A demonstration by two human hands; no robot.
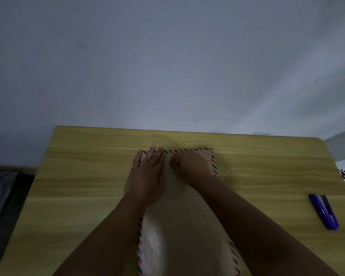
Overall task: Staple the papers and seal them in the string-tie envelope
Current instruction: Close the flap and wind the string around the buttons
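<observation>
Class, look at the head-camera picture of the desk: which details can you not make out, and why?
- Stapled papers: unseen, perhaps inside the brown striped-border envelope.
- String-tie button: covered by the curled right hand.
- Envelope's near end: cut off by the bottom edge.
- Clutter beyond the purple stapler: cropped at right.

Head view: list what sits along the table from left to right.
Left hand flat on the envelope → right hand, fingers curled at the flap → loose string end → purple stapler near the right edge.
</observation>
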